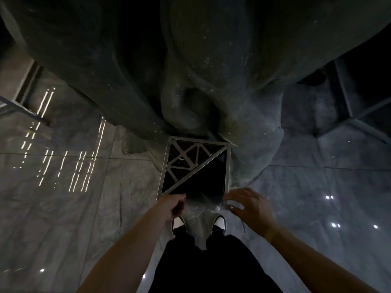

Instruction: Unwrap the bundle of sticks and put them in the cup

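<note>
My left fingers (179, 200) are curled shut, pinching one edge of a clear plastic wrapper (202, 200); my right fingers (232, 196) are spread and loosely bent, their tips at the wrapper's opposite, crinkled edge, though I cannot tell whether they grip it or only touch it. The left hand (172, 205) and right hand (248, 206) are held apart with the film stretched between them. Directly beyond the fingers stands a square metal-framed bin (163, 176), its top split on the diagonal into a patterned grille and a dark open half; the wrapper hangs at the bin's near edge. Below the fingers are my shoes (220, 222) on the polished stone floor (84, 208). A large dark sculpted mass (211, 60) rises behind the bin.

Step in hand, as I judge it: disposal of the wrapping, which suggests the unwrapping itself is finished. The next move calls for carrying the film forward over the dark open half and letting both sides go so that it drops in.

The wrapper appears thin, transparent and creased, catching small glints near the right fingers; in this dim light its outline is hard to trace. No sticks and no cup are visible here.
</note>
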A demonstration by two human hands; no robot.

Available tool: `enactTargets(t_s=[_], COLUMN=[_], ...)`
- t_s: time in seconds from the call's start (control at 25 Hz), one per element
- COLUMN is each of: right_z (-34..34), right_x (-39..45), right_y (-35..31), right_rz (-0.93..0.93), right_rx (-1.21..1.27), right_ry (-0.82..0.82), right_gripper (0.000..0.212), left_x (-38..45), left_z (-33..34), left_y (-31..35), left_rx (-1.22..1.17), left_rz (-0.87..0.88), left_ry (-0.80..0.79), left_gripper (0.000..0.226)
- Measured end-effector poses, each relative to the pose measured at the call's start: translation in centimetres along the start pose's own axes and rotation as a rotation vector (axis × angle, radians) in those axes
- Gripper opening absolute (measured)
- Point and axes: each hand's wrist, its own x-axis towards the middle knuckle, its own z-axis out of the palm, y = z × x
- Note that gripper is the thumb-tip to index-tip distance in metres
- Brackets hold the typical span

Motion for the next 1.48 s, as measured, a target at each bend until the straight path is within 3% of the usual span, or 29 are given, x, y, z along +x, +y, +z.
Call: enactTargets(t_s=[0.08, 0.16, 0.28, 0.4, 0.64, 0.88, 1.48], right_z=[0.6, 1.2, 2.3, 3.4, 4.9, 5.7, 6.0], right_x=[0.3, 0.7, 1.7, 2.4, 3.0, 3.3, 3.7], right_y=[0.3, 0.7, 1.0, 1.4, 2.0, 2.3, 1.3], right_rz=[0.074, 0.125, 0.193, 0.258, 0.28, 0.304, 0.318], right_rx=[0.033, 0.061, 0.101, 0.122, 0.109, 0.019, -0.096], right_ry=[-0.015, -0.037, -0.099, -0.179, -0.225, -0.245, -0.33], right_gripper=[0.017, 0.014, 0.014, 0.016, 0.018, 0.029, 0.054], left_x=[-0.5, -1.5, -3.6, -4.5, -2.7, -0.5, 0.8], left_z=[-0.2, -0.9, -2.5, -2.4, -0.3, 0.8, -0.8], left_y=[0.2, 0.1, -1.3, -2.3, -4.0, -4.2, -3.8], left_rx=[0.188, 0.475, 0.834, 1.009, 1.137, 1.23, 1.196], left_rz=[0.146, 0.421, 0.812, 0.95, 1.026, 1.051, 0.855], left_ry=[0.093, 0.117, -0.039, -0.048, 0.154, 0.256, 0.162], left_gripper=[0.023, 0.012, 0.052, 0.061, 0.029, 0.022, 0.065])
